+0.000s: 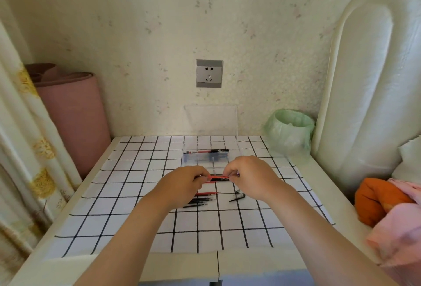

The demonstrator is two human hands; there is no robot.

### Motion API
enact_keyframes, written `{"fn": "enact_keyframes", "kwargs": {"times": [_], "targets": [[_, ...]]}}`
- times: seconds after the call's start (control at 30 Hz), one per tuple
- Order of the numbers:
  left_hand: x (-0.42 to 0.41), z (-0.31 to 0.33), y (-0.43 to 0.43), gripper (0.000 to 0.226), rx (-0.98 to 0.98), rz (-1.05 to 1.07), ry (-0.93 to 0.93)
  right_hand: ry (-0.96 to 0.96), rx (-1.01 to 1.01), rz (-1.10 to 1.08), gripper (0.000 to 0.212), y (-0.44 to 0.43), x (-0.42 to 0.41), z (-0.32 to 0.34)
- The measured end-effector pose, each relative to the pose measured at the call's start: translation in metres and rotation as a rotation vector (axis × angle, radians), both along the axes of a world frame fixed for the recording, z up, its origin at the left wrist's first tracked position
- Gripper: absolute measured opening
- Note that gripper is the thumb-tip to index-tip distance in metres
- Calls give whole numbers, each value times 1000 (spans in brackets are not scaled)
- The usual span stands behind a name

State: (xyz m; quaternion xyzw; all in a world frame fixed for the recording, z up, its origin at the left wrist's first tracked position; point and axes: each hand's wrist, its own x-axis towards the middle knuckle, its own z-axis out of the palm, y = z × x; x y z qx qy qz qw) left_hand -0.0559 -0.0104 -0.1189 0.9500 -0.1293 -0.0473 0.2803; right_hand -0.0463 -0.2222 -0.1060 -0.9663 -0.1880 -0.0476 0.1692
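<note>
A red-and-black pen (pixel 219 178) is pinched at both ends — one by the left hand (pixel 182 184), one by the right hand (pixel 249 175), each grip narrow — above refills (pixel 201 201) laid on the surface (pixel 136 217).

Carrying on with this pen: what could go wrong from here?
The left hand and right hand pinch the pen above the cloth; if it comes apart, a small part might drop. The loose refills under the left wrist and the black piece by the right wrist could be swept aside.
</note>
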Motion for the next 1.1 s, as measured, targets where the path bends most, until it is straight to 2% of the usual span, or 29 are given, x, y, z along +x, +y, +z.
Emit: {"fn": "enact_keyframes", "kwargs": {"times": [0.27, 0.4, 0.5, 0.67, 0.73, 0.8, 0.9, 1.1], "targets": [[-1, 0, -9, 24, 24, -69, -11, -45, 51, 132, 17, 10, -2, -1], [3, 0, -8, 20, 87, -41, -25, -31, 42, 55, 32, 1, 1, -3], [4, 0, -7, 20, 102, -31, -26, -31, -66, -14, 16, -10, 5, -1], [5, -1, -11, 17, 72, -49, -25, 21, 71, -11, 4, -13, 4, -2], [4, -1, -14, 18, 73, -70, -26, 59, 138, 41, 7, -9, 3, -4], [4, -2, -17, 21, 91, -77, -28, 128, 203, 105, 18, -5, 2, -6], [5, -4, -17, 26, 123, -55, -24, 131, 239, 79, 28, -7, 6, -8], [3, -4, -12, 37, 95, -83, 23, 143, 78, -68, 21, -28, 17, -19]]}}
